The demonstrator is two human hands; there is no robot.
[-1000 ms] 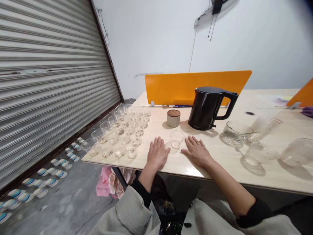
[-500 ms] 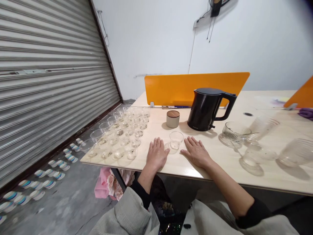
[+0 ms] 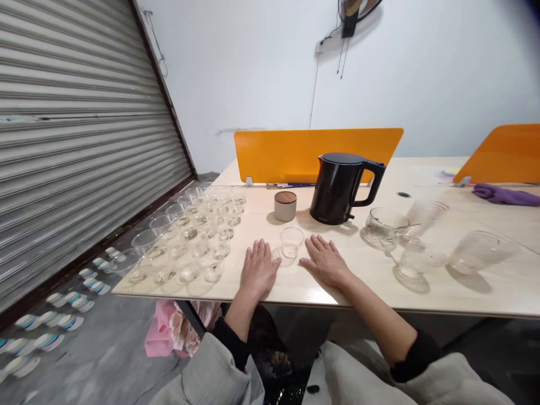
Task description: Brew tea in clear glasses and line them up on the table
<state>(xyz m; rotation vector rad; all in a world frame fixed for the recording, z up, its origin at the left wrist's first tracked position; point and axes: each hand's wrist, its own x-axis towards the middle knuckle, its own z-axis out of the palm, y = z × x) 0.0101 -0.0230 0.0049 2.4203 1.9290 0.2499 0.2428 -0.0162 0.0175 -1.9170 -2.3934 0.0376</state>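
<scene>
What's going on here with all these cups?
Someone's left hand and right hand rest flat on the table, one on either side of a small clear cup, and neither holds it. Beyond the cup stand a lidded canister and a black electric kettle. Rows of clear cups stand at the left.

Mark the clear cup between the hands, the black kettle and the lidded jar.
Clear cup (image 3: 291, 245): head view, on its side wall.
Black kettle (image 3: 334, 192): head view, middle of its body.
Lidded jar (image 3: 286, 210): head view, grey side.
</scene>
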